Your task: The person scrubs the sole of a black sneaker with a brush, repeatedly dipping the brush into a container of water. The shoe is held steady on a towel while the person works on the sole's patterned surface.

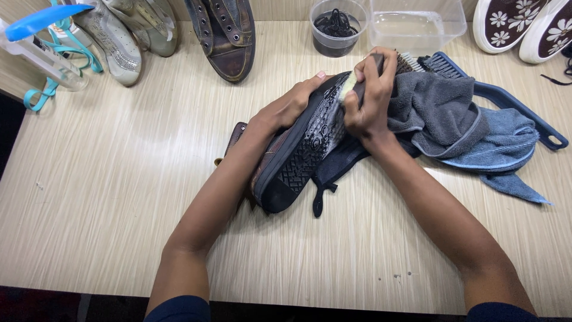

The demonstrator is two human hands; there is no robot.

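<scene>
A: Largest item?
B: Table (pixel 107 197), pale wood grain, bearing everything listed below.

A: Next?
B: Towels, two. Grey towel (pixel 438 110) heaped right of centre, lying over a blue towel (pixel 506 149) that spreads toward the right edge.

A: The item in hand?
B: Shoe (pixel 298 149), brown upper, black sole. Placed at the table's centre, tipped on its side, sole turned up toward the camera, toe pointing away from the person. A dark cloth (pixel 333 170) lies under it.

A: Who holds it?
B: Left hand (pixel 292 104), fingers curled together over the sole's far edge near the toe, clamping the shoe steady.

A: And the other?
B: Right hand (pixel 369 95), fingers wrapped shut round a brush (pixel 357 83), its pale bristles pressed against the sole at the toe end.

A: Other footwear?
B: Brown shoe (pixel 226 36), unlaced, at the far edge, centre-left. Grey shoes (pixel 128 30), a pair, left of it. Patterned shoes (pixel 527 24), dark with white flowers, far right corner.

A: Containers?
B: Clear tub (pixel 417 24), far edge, holding liquid. Round cup (pixel 338 27) just beside it on the left, with black laces inside.

A: Smaller items?
B: Blue brush (pixel 500 98), long-handled, behind the towels. Spray bottle (pixel 36 45), blue-topped, far left corner, with teal laces (pixel 65 59) around it.
</scene>
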